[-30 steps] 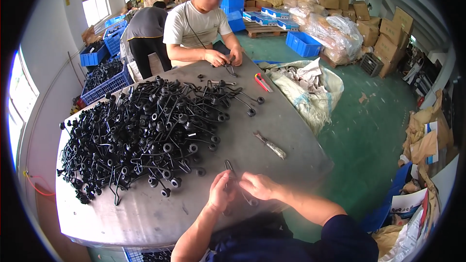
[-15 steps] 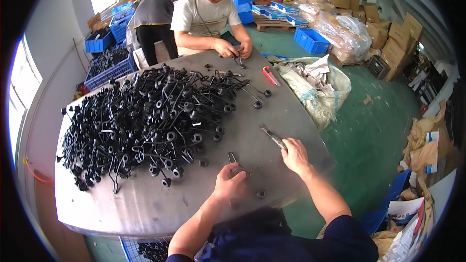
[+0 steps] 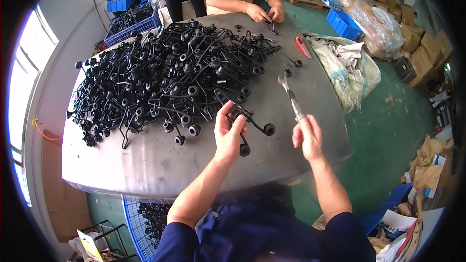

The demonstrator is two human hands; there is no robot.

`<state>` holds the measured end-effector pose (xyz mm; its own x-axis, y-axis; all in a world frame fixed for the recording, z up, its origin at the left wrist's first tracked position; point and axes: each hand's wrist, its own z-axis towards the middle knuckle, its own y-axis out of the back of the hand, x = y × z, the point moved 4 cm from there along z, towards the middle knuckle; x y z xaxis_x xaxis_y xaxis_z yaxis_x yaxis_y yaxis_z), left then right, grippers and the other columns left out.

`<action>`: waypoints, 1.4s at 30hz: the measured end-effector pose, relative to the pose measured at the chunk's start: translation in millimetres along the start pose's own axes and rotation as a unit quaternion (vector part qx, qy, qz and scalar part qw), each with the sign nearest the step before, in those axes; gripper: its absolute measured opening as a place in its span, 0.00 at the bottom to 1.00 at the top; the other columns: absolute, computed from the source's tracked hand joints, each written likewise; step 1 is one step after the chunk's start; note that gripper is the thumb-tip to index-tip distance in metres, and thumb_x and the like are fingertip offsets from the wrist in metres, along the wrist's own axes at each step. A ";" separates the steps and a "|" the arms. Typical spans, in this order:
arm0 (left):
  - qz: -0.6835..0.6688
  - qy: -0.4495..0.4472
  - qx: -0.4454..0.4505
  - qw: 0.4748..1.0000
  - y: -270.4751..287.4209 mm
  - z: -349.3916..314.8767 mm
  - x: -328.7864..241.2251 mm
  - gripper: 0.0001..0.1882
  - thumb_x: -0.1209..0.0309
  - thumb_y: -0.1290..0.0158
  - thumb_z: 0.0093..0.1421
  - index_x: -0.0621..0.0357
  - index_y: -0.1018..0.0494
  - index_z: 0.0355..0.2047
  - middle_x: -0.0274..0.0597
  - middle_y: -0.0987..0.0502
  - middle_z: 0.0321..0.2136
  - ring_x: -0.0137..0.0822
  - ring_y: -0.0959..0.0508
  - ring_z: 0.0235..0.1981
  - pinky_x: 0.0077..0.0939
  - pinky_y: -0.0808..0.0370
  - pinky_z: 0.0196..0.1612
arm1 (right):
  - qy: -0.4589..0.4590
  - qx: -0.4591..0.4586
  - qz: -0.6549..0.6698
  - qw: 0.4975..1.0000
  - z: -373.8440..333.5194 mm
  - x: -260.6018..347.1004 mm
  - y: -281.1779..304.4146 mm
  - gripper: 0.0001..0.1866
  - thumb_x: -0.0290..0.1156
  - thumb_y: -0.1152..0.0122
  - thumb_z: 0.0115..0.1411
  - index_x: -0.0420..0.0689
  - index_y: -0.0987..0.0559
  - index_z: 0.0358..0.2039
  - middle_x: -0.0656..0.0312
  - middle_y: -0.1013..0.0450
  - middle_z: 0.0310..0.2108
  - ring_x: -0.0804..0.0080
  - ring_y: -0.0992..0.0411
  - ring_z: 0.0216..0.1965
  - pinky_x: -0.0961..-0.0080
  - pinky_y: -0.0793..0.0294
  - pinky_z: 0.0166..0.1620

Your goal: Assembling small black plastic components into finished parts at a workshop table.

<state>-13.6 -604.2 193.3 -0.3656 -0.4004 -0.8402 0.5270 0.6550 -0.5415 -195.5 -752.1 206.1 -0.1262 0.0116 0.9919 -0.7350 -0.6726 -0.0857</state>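
Note:
My left hand [image 3: 228, 138] is closed around a bent black metal rod part with rubber bushings [image 3: 269, 129], raised in front of the heap. Two of its bushings stick out to the right and below my fingers. The rest is partly hidden by the hand. In my right hand [image 3: 309, 138] is a metal open-end wrench [image 3: 292, 100], its jaw pointing away from me. Wrench and part are apart. A large heap of similar black rod parts [image 3: 160, 80] covers the left and middle of the metal table [image 3: 145, 167].
Across the table, a co-worker's hands [image 3: 266, 13] handle a similar part. A red utility knife [image 3: 303, 47] lies near the right edge, beside a white woven sack [image 3: 357, 75] on the floor. Under the near edge stands a blue crate [image 3: 133, 223] of black parts.
My left hand has lifted the part, whose bushings now show clearly. The wrench has swung more upright in my right hand. The whole view has shifted downward.

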 end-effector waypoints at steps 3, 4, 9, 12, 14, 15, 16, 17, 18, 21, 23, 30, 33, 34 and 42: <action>-0.010 0.013 -0.003 1.000 -5.9 -1.9 2.3 0.27 0.78 0.48 0.62 0.57 0.41 0.61 0.32 0.30 0.32 0.22 0.31 0.25 0.17 0.32 0.28 | 0.033 0.117 -0.065 0.990 -24.2 -7.5 -39.9 0.11 0.35 0.57 0.72 0.40 0.32 0.41 0.66 0.36 0.18 0.82 0.39 0.16 0.84 0.38 0.20; -0.022 0.024 -0.008 0.999 -8.6 -2.3 3.5 0.27 0.79 0.48 0.62 0.57 0.41 0.61 0.32 0.31 0.32 0.22 0.31 0.25 0.17 0.33 0.27 | 0.016 0.174 -0.132 0.976 -29.7 -17.6 -48.5 0.10 0.34 0.56 0.72 0.40 0.33 0.41 0.67 0.36 0.18 0.83 0.39 0.17 0.84 0.38 0.21; -0.035 0.027 -0.036 0.998 0.4 -2.0 -0.5 0.25 0.77 0.49 0.64 0.58 0.41 0.61 0.33 0.31 0.31 0.23 0.32 0.24 0.18 0.34 0.27 | 0.108 0.071 -0.127 0.983 -37.2 20.6 -34.8 0.11 0.32 0.55 0.71 0.38 0.32 0.44 0.68 0.36 0.18 0.83 0.39 0.18 0.85 0.38 0.22; -0.047 0.005 -0.043 0.998 0.9 -1.1 -4.4 0.25 0.76 0.50 0.64 0.58 0.41 0.61 0.33 0.31 0.31 0.24 0.32 0.24 0.18 0.34 0.26 | 0.168 0.008 -0.351 0.921 -41.2 15.7 -21.9 0.11 0.30 0.44 0.65 0.38 0.28 0.44 0.56 0.29 0.21 0.67 0.29 0.19 0.74 0.30 0.24; -0.048 0.006 -0.040 0.998 -1.8 -1.4 -6.2 0.25 0.76 0.50 0.65 0.57 0.42 0.61 0.33 0.31 0.32 0.23 0.32 0.24 0.18 0.35 0.26 | 0.217 0.035 -0.396 0.891 -51.9 14.4 -27.7 0.12 0.28 0.42 0.63 0.37 0.27 0.44 0.52 0.27 0.24 0.57 0.26 0.21 0.69 0.28 0.25; -0.049 0.005 -0.041 0.998 -4.1 -1.4 -6.6 0.25 0.75 0.50 0.65 0.57 0.42 0.61 0.32 0.31 0.32 0.23 0.33 0.24 0.18 0.35 0.26 | 0.261 0.045 -0.389 0.883 -55.0 8.8 -31.0 0.12 0.28 0.42 0.63 0.36 0.27 0.45 0.51 0.26 0.25 0.54 0.25 0.23 0.67 0.27 0.26; -0.050 0.004 -0.042 0.998 -5.7 -1.8 -6.2 0.25 0.75 0.50 0.65 0.56 0.43 0.61 0.32 0.31 0.33 0.23 0.33 0.24 0.18 0.35 0.26 | 0.256 0.048 -0.383 0.886 -58.8 4.7 -32.6 0.13 0.28 0.42 0.62 0.35 0.26 0.45 0.51 0.26 0.25 0.54 0.26 0.23 0.66 0.26 0.26; -0.049 0.003 -0.041 0.998 -5.6 -1.9 -5.6 0.25 0.75 0.50 0.65 0.56 0.43 0.61 0.32 0.31 0.33 0.23 0.33 0.24 0.18 0.35 0.26 | 0.264 0.046 -0.379 0.886 -59.2 4.8 -35.3 0.13 0.28 0.42 0.62 0.35 0.26 0.45 0.51 0.26 0.25 0.54 0.26 0.23 0.66 0.26 0.26; -0.043 -0.011 -0.041 0.998 -4.5 -1.8 -4.4 0.25 0.75 0.50 0.65 0.56 0.42 0.61 0.32 0.32 0.33 0.22 0.33 0.24 0.18 0.35 0.26 | 0.271 0.044 -0.375 0.886 -59.8 5.4 -36.8 0.13 0.28 0.42 0.62 0.35 0.26 0.45 0.51 0.26 0.25 0.54 0.26 0.23 0.66 0.26 0.26; 0.001 -0.049 -0.037 0.998 -2.2 -3.6 -5.2 0.25 0.75 0.49 0.65 0.57 0.41 0.61 0.32 0.31 0.35 0.22 0.33 0.25 0.17 0.33 0.28 | 0.296 0.077 -0.385 0.871 -59.6 9.6 -39.2 0.13 0.28 0.41 0.62 0.35 0.26 0.45 0.52 0.26 0.25 0.55 0.26 0.22 0.68 0.27 0.26; 0.121 -0.121 -0.027 0.985 -1.2 -4.2 -8.7 0.25 0.76 0.48 0.64 0.58 0.40 0.60 0.32 0.31 0.36 0.22 0.31 0.30 0.17 0.31 0.34 | 0.274 0.083 -0.371 0.884 -57.4 13.1 -37.3 0.13 0.27 0.41 0.62 0.35 0.26 0.45 0.52 0.26 0.24 0.56 0.26 0.22 0.68 0.27 0.25; 0.339 -0.097 0.284 0.892 -21.1 -39.4 -20.7 0.27 0.75 0.42 0.58 0.62 0.36 0.57 0.44 0.27 0.45 0.30 0.26 0.42 0.25 0.27 0.47 | 0.281 0.005 -0.251 0.926 -28.4 97.0 -17.8 0.05 0.27 0.45 0.65 0.38 0.25 0.35 0.65 0.29 0.19 0.82 0.34 0.16 0.82 0.36 0.20; 0.222 0.059 0.377 0.897 -46.5 -77.3 -34.4 0.29 0.74 0.39 0.58 0.61 0.37 0.59 0.38 0.26 0.42 0.27 0.27 0.43 0.24 0.28 0.49 | 0.069 0.001 -0.101 0.992 16.8 74.9 -9.7 0.13 0.35 0.49 0.68 0.43 0.26 0.28 0.71 0.34 0.14 0.86 0.40 0.12 0.86 0.42 0.16; 0.148 0.104 0.386 0.905 -51.9 -83.3 -37.8 0.31 0.75 0.38 0.57 0.61 0.38 0.59 0.37 0.26 0.41 0.26 0.27 0.43 0.23 0.28 0.49 | -0.021 0.004 -0.053 0.998 21.3 51.9 -8.9 0.15 0.39 0.50 0.68 0.45 0.26 0.27 0.70 0.34 0.14 0.85 0.39 0.11 0.85 0.41 0.14; 0.159 0.039 0.346 0.924 -40.2 -63.3 -75.3 0.31 0.76 0.36 0.55 0.63 0.36 0.57 0.36 0.23 0.38 0.23 0.25 0.38 0.21 0.26 0.45 | -0.298 0.173 0.020 0.939 -58.6 -48.7 -60.3 0.16 0.40 0.52 0.67 0.47 0.29 0.23 0.67 0.33 0.16 0.81 0.38 0.12 0.83 0.40 0.15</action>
<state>-55.8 -559.7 280.1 -0.1487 -0.1929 -0.9699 0.9717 0.1534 -0.1795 -184.0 -668.7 157.5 0.3207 -0.3660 0.8736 -0.4649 -0.8644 -0.1915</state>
